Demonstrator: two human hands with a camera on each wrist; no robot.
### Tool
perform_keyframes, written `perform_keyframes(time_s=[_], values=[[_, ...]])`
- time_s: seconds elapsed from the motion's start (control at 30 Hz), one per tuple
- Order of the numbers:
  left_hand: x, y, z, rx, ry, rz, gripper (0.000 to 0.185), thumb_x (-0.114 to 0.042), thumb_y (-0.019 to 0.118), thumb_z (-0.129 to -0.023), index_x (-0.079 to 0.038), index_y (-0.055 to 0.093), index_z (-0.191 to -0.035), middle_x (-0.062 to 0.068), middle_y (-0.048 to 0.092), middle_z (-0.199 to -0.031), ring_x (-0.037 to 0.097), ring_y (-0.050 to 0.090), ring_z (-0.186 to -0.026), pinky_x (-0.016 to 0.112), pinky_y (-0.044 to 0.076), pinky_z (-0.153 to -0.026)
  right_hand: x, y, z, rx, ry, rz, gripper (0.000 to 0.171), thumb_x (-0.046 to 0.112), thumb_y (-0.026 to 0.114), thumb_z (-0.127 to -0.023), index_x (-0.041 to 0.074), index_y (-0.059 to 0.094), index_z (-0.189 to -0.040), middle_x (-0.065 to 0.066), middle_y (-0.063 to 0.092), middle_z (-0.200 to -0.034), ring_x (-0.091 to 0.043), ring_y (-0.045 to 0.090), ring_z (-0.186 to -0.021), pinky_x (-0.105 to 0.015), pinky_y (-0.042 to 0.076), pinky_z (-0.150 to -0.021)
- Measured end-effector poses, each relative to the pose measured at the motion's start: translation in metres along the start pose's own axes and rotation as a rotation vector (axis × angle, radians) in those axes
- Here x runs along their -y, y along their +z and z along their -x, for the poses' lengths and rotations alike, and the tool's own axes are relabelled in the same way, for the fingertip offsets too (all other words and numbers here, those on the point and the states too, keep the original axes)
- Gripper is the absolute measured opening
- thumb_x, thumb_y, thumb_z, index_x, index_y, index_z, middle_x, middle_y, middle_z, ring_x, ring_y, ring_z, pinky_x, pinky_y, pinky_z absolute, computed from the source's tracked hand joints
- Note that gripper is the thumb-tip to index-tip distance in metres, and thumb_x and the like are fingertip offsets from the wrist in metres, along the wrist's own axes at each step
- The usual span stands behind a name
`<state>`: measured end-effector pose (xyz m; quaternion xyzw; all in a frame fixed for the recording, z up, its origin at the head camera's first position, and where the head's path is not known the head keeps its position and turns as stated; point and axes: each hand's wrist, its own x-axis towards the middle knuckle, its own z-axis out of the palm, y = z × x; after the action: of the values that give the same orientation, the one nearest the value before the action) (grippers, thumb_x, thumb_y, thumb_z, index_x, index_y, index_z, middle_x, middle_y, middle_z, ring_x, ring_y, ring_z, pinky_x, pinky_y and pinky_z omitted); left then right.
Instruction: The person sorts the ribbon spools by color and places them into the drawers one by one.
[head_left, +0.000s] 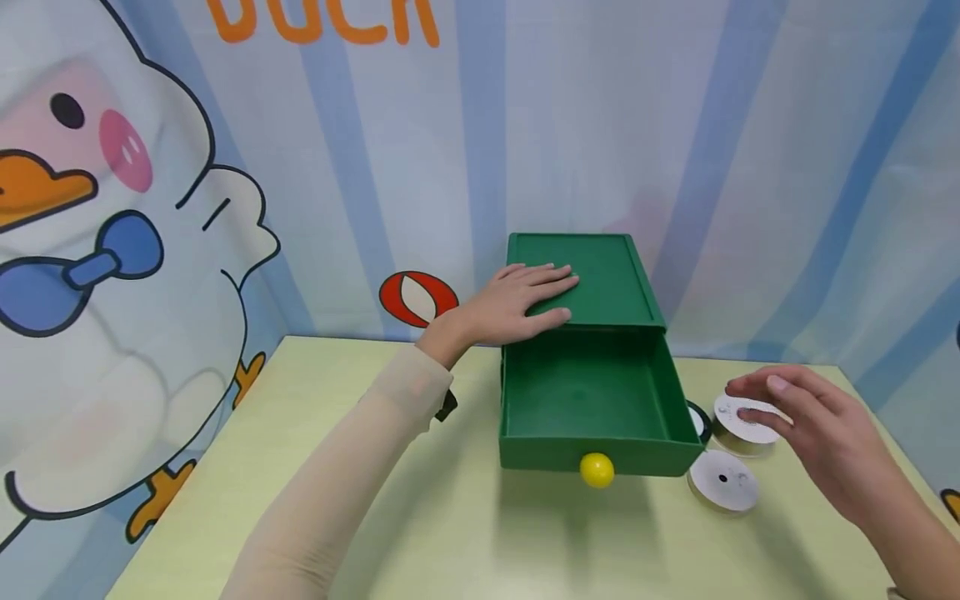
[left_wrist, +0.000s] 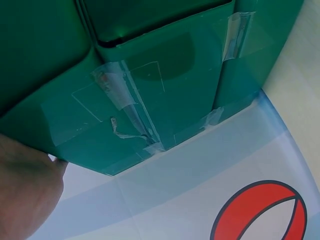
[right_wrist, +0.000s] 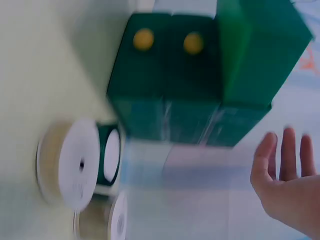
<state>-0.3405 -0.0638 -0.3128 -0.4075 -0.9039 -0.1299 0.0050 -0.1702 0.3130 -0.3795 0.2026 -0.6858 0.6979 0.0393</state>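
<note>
We judged the work to be partway along: the top drawer of the green drawer unit stood well out, its yellow knob facing us and its green floor in plain sight, so the pulling-out looked done. The two lower drawers, which we saw from the right wrist, sat pushed in. The unit stood on the pale tabletop, close to the printed backdrop. Of the hands, the left hand lay on the unit's top with its fingers stretched out, gripping nothing — a steadying touch, we supposed. The right hand hung in the air near the spools, its fingers loosely bent and holding nothing. Those spools lay on the tabletop just beside the drawer's right side: a front spool, a rear spool partly covered by the right hand, and a dark green spool mostly hidden in the head view. None of the three sat in the drawer — so any handling of them, we judged, was left, as was sliding the drawer back in.
</note>
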Motion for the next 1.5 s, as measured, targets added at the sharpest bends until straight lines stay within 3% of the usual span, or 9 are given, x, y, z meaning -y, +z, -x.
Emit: perform_keyframes(time_s=[0.13,0.2,0.3,0.43,0.57,0.87,1.07,1.3,1.5], values=[[-0.003,0.002,-0.005,0.012,0.004,-0.010,0.064,-0.048,0.045,-0.112,-0.025,0.029,-0.169,-0.005,0.023,-0.177,0.016,0.015,-0.164,0.040,0.004,-0.133,-0.006,-0.005,-0.001,-0.050,0.078,0.516,0.022,0.012,0.056,-0.111,0.005,0.067,-0.129,0.014,0.072,-0.121,0.004,0.066,-0.108,-0.013,0.053,-0.087],[-0.005,0.004,-0.009,0.019,0.020,-0.005,0.064,-0.049,0.044,-0.112,-0.025,0.029,-0.170,-0.005,0.023,-0.177,0.016,0.015,-0.164,0.040,0.004,-0.133,-0.008,-0.009,0.000,-0.053,0.102,0.758,0.021,0.020,0.063,-0.109,0.014,0.070,-0.127,0.017,0.071,-0.121,0.009,0.063,-0.105,-0.016,0.051,-0.082],[-0.007,0.006,-0.013,0.028,0.036,0.006,0.065,-0.050,0.043,-0.112,-0.025,0.029,-0.170,-0.004,0.022,-0.177,0.015,0.014,-0.165,0.039,0.003,-0.133,-0.009,-0.014,-0.002,-0.035,0.048,0.969,0.020,0.024,0.073,-0.103,0.020,0.073,-0.122,0.005,0.072,-0.121,-0.004,0.065,-0.106,-0.025,0.050,-0.079],[-0.007,0.006,-0.014,0.035,0.027,0.007,0.064,-0.049,0.044,-0.112,-0.025,0.029,-0.170,-0.004,0.022,-0.177,0.015,0.014,-0.165,0.040,0.002,-0.133,-0.008,-0.015,-0.015,0.039,-0.088,1.144,0.023,0.022,0.081,-0.095,0.014,0.075,-0.115,-0.011,0.073,-0.119,-0.034,0.066,-0.110,-0.047,0.055,-0.084],[-0.004,0.006,-0.013,0.034,0.030,0.008,0.064,-0.048,0.044,-0.112,-0.024,0.029,-0.170,-0.004,0.022,-0.177,0.016,0.014,-0.165,0.041,0.003,-0.133,-0.008,-0.010,-0.029,0.150,-0.087,1.196,0.031,0.022,0.083,-0.094,0.007,0.074,-0.119,-0.018,0.072,-0.122,-0.045,0.066,-0.113,-0.064,0.055,-0.085],[0.003,0.004,-0.005,0.033,0.012,0.011,0.064,-0.048,0.045,-0.112,-0.024,0.029,-0.170,-0.003,0.022,-0.177,0.017,0.014,-0.165,0.042,0.004,-0.133,-0.027,0.003,-0.053,0.299,-0.040,1.240,0.046,0.024,0.083,-0.093,0.000,0.070,-0.130,-0.027,0.068,-0.129,-0.051,0.064,-0.118,-0.065,0.056,-0.090],[0.004,0.004,-0.002,0.027,-0.006,0.018,0.064,-0.048,0.045,-0.112,-0.025,0.029,-0.170,-0.004,0.022,-0.177,0.016,0.014,-0.165,0.042,0.003,-0.133,-0.043,0.007,-0.062,0.341,-0.012,1.240,0.072,0.028,0.086,-0.090,-0.005,0.057,-0.146,-0.033,0.060,-0.139,-0.054,0.061,-0.121,-0.066,0.056,-0.089],[0.002,0.005,-0.003,0.011,-0.003,0.002,0.064,-0.050,0.044,-0.112,-0.026,0.030,-0.169,-0.005,0.023,-0.177,0.015,0.015,-0.164,0.039,0.002,-0.133,-0.063,0.006,-0.061,0.411,-0.033,1.214,0.060,0.023,0.084,-0.092,-0.003,0.062,-0.142,-0.029,0.061,-0.137,-0.053,0.059,-0.122,-0.069,0.053,-0.091],[0.000,0.009,-0.001,0.012,0.004,0.010,0.064,-0.049,0.045,-0.111,-0.025,0.031,-0.169,-0.005,0.024,-0.177,0.016,0.016,-0.164,0.040,0.003,-0.133,-0.075,0.004,-0.059,0.451,0.037,1.198,0.066,0.024,0.084,-0.092,-0.003,0.058,-0.146,-0.033,0.055,-0.143,-0.058,0.053,-0.126,-0.074,0.048,-0.092]])
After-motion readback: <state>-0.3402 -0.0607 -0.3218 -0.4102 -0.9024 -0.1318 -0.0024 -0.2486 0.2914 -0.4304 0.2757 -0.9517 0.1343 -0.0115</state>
